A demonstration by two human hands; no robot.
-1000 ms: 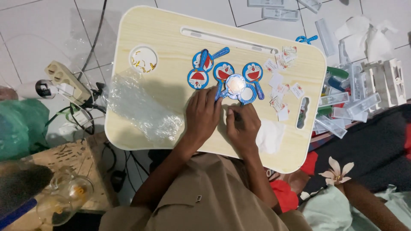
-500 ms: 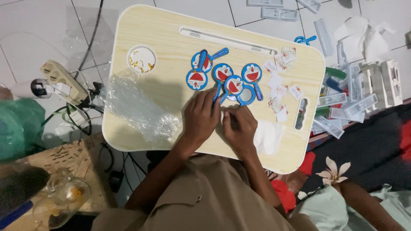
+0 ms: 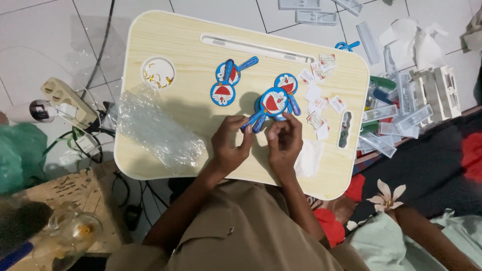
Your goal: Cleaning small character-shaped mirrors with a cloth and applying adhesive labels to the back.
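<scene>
My left hand (image 3: 230, 145) and my right hand (image 3: 284, 141) meet over the middle of a pale wooden lap table (image 3: 175, 55). Together they pinch a round blue cartoon-face fan (image 3: 272, 102) with a blue handle; the left fingers grip the handle end, the right fingers the disc's lower edge. A second blue fan (image 3: 287, 83) lies just behind it. Two more blue fans (image 3: 224, 86) lie overlapped further left on the table.
Crumpled clear plastic (image 3: 158, 131) covers the table's left front. Small paper tags (image 3: 318, 95) are scattered at right, white tissue (image 3: 309, 158) by my right hand. Clear plastic cases (image 3: 396, 113) pile up on the floor at right. A power strip (image 3: 68, 100) and cables sit left.
The fan in my hands has been lifted and turned, its face now showing blue and red instead of its pale side. Both hands shifted slightly with it.
</scene>
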